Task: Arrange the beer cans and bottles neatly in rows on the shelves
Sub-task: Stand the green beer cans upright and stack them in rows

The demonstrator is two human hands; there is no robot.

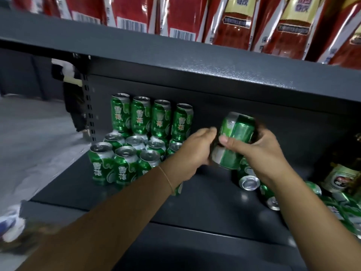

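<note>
While both hands hold it, green can [235,139] hangs above shelf [205,184], mid-span.
Right hand [259,151] grips it, left hand [192,151] curls round its base; long axis near-upright, top tilted right; stacked cans [140,137] left, toppled cans [252,178] right, bare shelf between.

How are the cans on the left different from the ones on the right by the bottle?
The left cans stand upright; the right cans lie tipped over.
The left cans sit in neat rows, with a second layer stacked at the back; the right cans lie jumbled in a pile.
The left cans show their pull-tab tops; some right cans point a plain round end at us.
Both groups are green and sit on the same grey shelf.
</note>
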